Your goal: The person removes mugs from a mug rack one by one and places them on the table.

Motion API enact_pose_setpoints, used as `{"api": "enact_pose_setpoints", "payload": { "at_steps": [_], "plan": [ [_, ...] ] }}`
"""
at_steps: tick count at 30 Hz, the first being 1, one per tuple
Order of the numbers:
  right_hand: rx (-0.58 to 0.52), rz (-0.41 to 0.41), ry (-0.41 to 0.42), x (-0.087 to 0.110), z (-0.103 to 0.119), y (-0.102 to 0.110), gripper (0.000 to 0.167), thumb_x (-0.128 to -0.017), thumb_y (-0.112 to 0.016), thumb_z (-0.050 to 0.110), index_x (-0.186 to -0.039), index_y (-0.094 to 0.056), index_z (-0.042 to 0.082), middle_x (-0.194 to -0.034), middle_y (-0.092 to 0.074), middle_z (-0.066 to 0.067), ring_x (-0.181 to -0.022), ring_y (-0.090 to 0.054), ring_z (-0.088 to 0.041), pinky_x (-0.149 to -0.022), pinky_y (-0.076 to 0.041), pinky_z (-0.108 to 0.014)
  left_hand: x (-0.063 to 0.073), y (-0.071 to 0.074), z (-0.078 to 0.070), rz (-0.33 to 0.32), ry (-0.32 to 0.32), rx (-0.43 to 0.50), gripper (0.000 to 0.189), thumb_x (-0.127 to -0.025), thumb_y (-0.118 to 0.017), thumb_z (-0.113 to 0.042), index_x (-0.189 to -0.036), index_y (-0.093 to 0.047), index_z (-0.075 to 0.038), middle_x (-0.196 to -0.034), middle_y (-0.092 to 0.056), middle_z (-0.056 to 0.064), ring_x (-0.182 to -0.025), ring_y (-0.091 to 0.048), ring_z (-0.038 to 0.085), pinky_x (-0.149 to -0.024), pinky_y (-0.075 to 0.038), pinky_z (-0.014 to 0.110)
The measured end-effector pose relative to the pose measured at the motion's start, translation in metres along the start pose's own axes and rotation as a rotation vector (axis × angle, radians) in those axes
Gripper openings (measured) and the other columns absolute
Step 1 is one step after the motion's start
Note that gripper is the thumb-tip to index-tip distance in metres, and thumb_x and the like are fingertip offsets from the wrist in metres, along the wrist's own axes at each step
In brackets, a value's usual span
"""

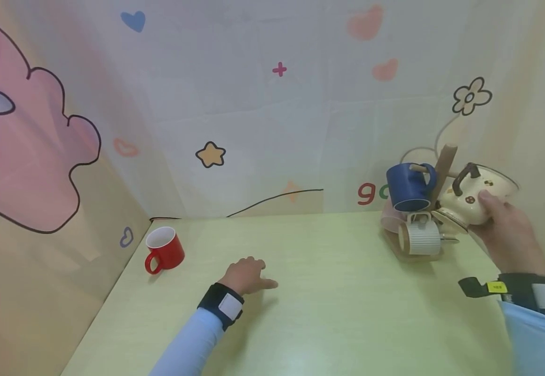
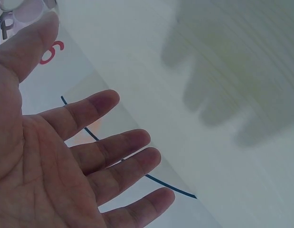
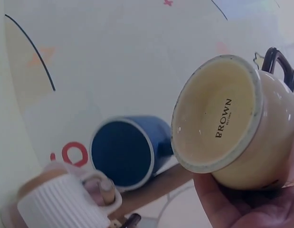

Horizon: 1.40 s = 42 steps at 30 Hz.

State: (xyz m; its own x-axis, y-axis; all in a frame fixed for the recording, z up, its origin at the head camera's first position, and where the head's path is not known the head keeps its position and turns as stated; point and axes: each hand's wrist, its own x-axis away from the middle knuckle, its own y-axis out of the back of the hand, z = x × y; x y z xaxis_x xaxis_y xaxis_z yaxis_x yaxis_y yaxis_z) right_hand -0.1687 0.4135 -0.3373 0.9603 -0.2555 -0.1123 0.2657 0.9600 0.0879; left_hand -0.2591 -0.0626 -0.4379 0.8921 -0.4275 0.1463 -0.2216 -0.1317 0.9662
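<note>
My right hand [image 1: 512,230] grips a cream mug [image 1: 476,196] with a dark brown handle, at the right side of a wooden mug rack [image 1: 443,167]. The mug is tilted; in the right wrist view its underside, printed BROWN, faces the camera. Its handle is close to a peg, but I cannot tell whether the peg passes through it. A blue mug [image 1: 408,188] and a white ribbed mug [image 1: 422,237] hang on the rack, with a pale pink mug [image 1: 391,216] partly hidden behind them. My left hand [image 1: 245,275] hovers over the table, fingers spread and holding nothing.
A red mug [image 1: 166,249] stands upright on the table [image 1: 300,313] at the far left, its handle toward the front. A printed curtain [image 1: 263,115] hangs behind the table. Below the cream mug, a dark piece [image 1: 450,239] sticks out beside the ribbed mug.
</note>
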Motion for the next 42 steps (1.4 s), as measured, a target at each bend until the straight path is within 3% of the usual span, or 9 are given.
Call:
{"api": "enact_pose_setpoints", "payload": {
  "at_steps": [1,2,4,8,12,17,24,31,42],
  "plan": [
    [-0.082,0.020,-0.006,0.001,0.001,-0.004,0.076,-0.105,-0.043,0.045,-0.160,0.000,0.014,-0.157,-0.019,-0.003,-0.135,-0.026,-0.013,-0.113,-0.020,-0.023,0.000,0.000,0.000,0.000,0.000,0.002,0.063,-0.087,-0.070,-0.053,-0.123,-0.064,-0.002,-0.108,-0.064,0.014,-0.099,-0.061,0.031,-0.084,-0.051,0.050],
    [-0.068,0.022,-0.003,0.003,0.002,-0.008,0.077,-0.104,-0.044,0.045,-0.159,0.000,0.013,-0.155,-0.022,-0.004,-0.134,-0.028,-0.013,-0.112,-0.022,-0.022,0.001,0.001,-0.001,0.001,0.001,0.004,0.063,-0.087,-0.070,-0.053,-0.123,-0.064,-0.002,-0.109,-0.064,0.014,-0.099,-0.061,0.031,-0.084,-0.051,0.050],
    [-0.163,0.043,0.005,0.006,0.003,-0.017,0.076,-0.104,-0.049,0.039,-0.159,-0.004,0.010,-0.148,-0.026,-0.003,-0.134,-0.029,-0.014,-0.112,-0.023,-0.023,0.001,0.002,-0.001,0.000,-0.001,0.007,0.063,-0.087,-0.070,-0.052,-0.123,-0.063,-0.002,-0.109,-0.064,0.014,-0.099,-0.061,0.031,-0.084,-0.051,0.050],
    [0.005,0.038,0.017,0.012,0.002,-0.036,0.070,-0.103,-0.050,0.043,-0.156,-0.017,0.010,-0.140,-0.034,-0.002,-0.130,-0.032,-0.017,-0.112,-0.027,-0.024,0.003,0.005,-0.003,-0.006,-0.005,0.014,0.063,-0.087,-0.071,-0.051,-0.124,-0.063,-0.001,-0.109,-0.065,0.014,-0.099,-0.062,0.031,-0.081,-0.053,0.048],
    [0.174,0.066,0.022,0.019,-0.001,-0.054,0.068,-0.103,-0.047,0.047,-0.156,-0.018,0.017,-0.147,-0.032,-0.006,-0.132,-0.031,-0.021,-0.117,-0.022,-0.042,0.005,0.008,-0.005,-0.007,-0.006,0.025,0.063,-0.087,-0.071,-0.050,-0.125,-0.063,-0.001,-0.110,-0.064,0.014,-0.100,-0.062,0.031,-0.081,-0.053,0.048],
    [0.177,0.113,0.035,0.025,-0.007,-0.073,0.070,-0.102,-0.052,0.043,-0.159,-0.016,0.024,-0.156,-0.029,-0.011,-0.139,-0.030,-0.026,-0.113,-0.020,-0.061,0.005,0.008,-0.006,-0.003,-0.011,0.029,0.063,-0.086,-0.072,-0.050,-0.125,-0.063,-0.001,-0.109,-0.064,0.014,-0.099,-0.061,0.031,-0.082,-0.052,0.049],
    [0.213,0.128,0.026,0.032,-0.017,-0.099,0.075,-0.097,-0.062,0.041,-0.154,-0.023,0.010,-0.142,-0.043,-0.017,-0.127,-0.043,-0.025,-0.106,-0.034,-0.056,0.003,0.008,-0.006,0.002,-0.015,0.036,0.066,-0.084,-0.074,-0.051,-0.126,-0.061,-0.002,-0.111,-0.063,0.014,-0.099,-0.061,0.031,-0.083,-0.052,0.048],
    [0.233,0.186,-0.010,0.036,-0.029,-0.122,0.087,-0.093,-0.070,0.038,-0.156,-0.018,0.008,-0.152,-0.035,-0.025,-0.137,-0.036,-0.046,-0.105,-0.028,-0.068,0.001,0.009,-0.007,0.025,-0.022,0.049,0.072,-0.082,-0.075,-0.054,-0.131,-0.059,-0.003,-0.115,-0.062,0.014,-0.101,-0.060,0.029,-0.084,-0.051,0.047],
    [0.266,0.242,0.030,0.040,-0.055,-0.160,0.087,-0.088,-0.077,0.031,-0.153,-0.025,0.007,-0.146,-0.043,-0.022,-0.131,-0.044,-0.042,-0.103,-0.037,-0.063,0.004,0.015,-0.016,0.057,-0.045,0.112,0.075,-0.080,-0.078,-0.052,-0.135,-0.057,-0.004,-0.122,-0.061,0.013,-0.103,-0.059,0.026,-0.088,-0.050,0.045]
  ]
}}
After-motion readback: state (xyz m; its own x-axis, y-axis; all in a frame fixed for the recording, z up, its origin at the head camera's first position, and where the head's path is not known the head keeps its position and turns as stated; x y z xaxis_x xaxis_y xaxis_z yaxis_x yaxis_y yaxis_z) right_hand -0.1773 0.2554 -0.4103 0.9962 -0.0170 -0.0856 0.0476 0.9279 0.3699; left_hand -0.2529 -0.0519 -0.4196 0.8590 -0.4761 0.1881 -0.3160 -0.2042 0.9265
